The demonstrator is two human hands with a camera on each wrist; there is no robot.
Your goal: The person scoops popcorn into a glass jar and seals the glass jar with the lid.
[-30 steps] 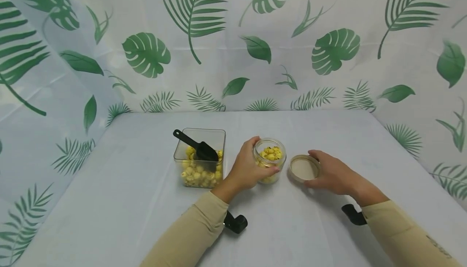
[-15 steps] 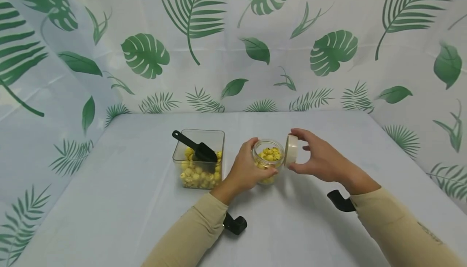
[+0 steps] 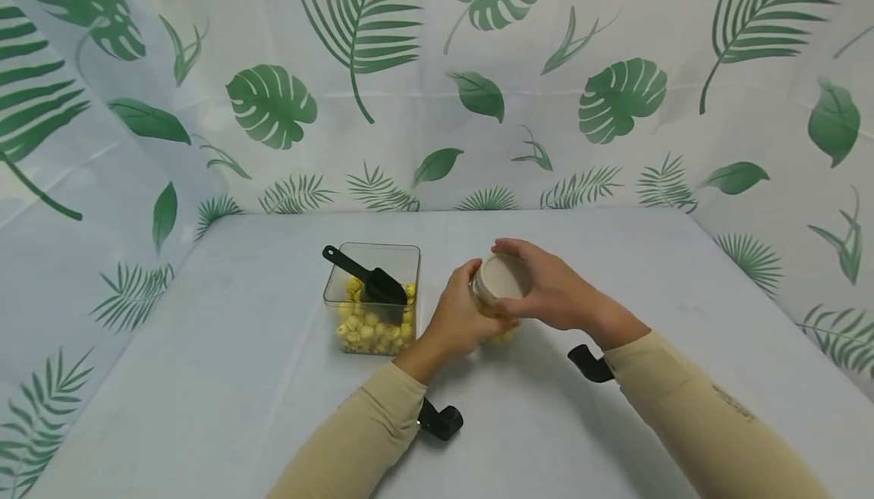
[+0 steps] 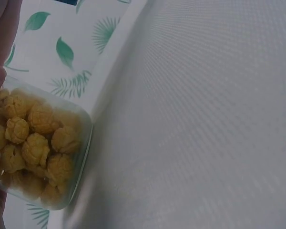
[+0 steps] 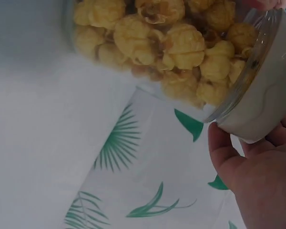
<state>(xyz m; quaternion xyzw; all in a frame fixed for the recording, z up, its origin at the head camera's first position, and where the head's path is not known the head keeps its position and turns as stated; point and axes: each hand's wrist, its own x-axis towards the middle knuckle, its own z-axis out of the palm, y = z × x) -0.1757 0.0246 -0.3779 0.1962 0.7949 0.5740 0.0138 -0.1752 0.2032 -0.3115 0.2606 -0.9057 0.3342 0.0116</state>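
My left hand (image 3: pixel 459 317) grips a clear jar (image 4: pixel 87 136) around its side, its base close over the white cloth in the left wrist view. Yellow popcorn (image 5: pixel 181 45) fills the jar. A pale cream lid (image 3: pixel 505 277) sits over the jar's mouth, held at its edge by the fingers and thumb of my right hand (image 3: pixel 560 290). In the right wrist view the lid's inner edge meets the glass rim (image 5: pixel 250 71). From the head view, hands and lid hide most of the jar.
Left of the jar stands a clear square container (image 3: pixel 380 244), partly filled with popcorn (image 3: pixel 365 334). A black scoop (image 3: pixel 384 284) leans in it, handle toward the back left. Black wrist mounts (image 3: pixel 442 422) show under both sleeves. A leaf-print backdrop (image 3: pixel 403 120) rises behind the white-covered table (image 3: pixel 205 378).
My right hand has lifted the lid from beside the jar, turned it over and moved it left onto the mouth. My left hand has kept its grip on the jar.
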